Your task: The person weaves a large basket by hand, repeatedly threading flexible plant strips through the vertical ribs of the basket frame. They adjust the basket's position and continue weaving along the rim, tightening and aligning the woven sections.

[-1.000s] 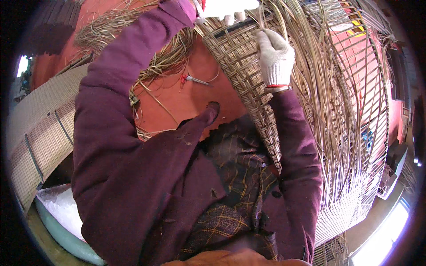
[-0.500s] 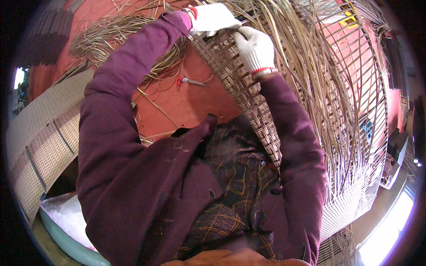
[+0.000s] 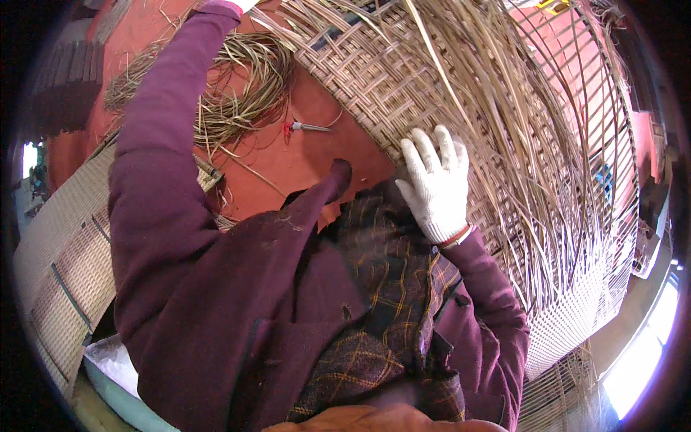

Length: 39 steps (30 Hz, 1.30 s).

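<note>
My right hand (image 3: 437,186), in a white knit glove, lies flat with spread fingers on the near edge of a woven panel (image 3: 389,79) of brownish strips. Many long loose strips (image 3: 504,129) hang over the panel's right part. My left hand (image 3: 247,4) reaches far forward to the top edge of the picture. Only a bit of its white glove shows there, near the panel's far left corner. Its fingers are cut off, so what it holds is hidden.
A pointed tool with a red handle (image 3: 309,127) lies on the red floor (image 3: 317,165) beside a coil of loose strips (image 3: 245,93). At left stands a pale woven piece (image 3: 65,252), with a teal-rimmed basin (image 3: 119,399) below it. A slatted frame (image 3: 597,86) curves along the right.
My hands have parted: the right has come back toward me and opened onto the panel, the left has gone forward and left. The panel now lies flatter, with more of its weave showing.
</note>
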Each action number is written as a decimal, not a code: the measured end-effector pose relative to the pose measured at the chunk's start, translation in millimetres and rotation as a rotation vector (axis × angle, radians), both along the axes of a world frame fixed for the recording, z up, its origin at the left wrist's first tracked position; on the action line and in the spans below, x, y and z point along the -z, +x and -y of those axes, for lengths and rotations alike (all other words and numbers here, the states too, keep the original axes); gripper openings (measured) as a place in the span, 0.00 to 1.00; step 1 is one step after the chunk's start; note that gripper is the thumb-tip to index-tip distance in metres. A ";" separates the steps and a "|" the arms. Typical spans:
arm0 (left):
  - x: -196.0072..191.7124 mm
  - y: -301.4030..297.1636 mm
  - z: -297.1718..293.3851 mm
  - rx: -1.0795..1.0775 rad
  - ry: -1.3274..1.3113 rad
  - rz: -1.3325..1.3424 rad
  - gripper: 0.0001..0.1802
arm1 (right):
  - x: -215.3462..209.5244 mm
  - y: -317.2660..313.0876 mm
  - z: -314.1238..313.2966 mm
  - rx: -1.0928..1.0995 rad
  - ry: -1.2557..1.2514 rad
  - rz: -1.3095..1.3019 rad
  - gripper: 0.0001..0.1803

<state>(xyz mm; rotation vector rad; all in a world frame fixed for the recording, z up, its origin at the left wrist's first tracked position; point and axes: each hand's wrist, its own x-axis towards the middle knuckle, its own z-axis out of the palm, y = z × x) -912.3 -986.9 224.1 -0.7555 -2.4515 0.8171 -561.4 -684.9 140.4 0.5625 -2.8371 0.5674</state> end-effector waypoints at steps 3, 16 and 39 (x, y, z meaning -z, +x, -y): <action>3.4 -19.4 -4.1 -0.220 -0.113 0.434 0.19 | 9.5 7.2 -12.6 0.004 -0.085 -0.011 0.38; 134.2 174.0 -170.4 0.712 0.752 0.977 0.10 | 87.4 37.8 -57.5 0.009 -0.327 -0.333 0.17; 155.1 326.7 -379.5 1.204 0.309 0.603 0.15 | 93.2 275.1 -241.2 1.079 0.129 -0.331 0.09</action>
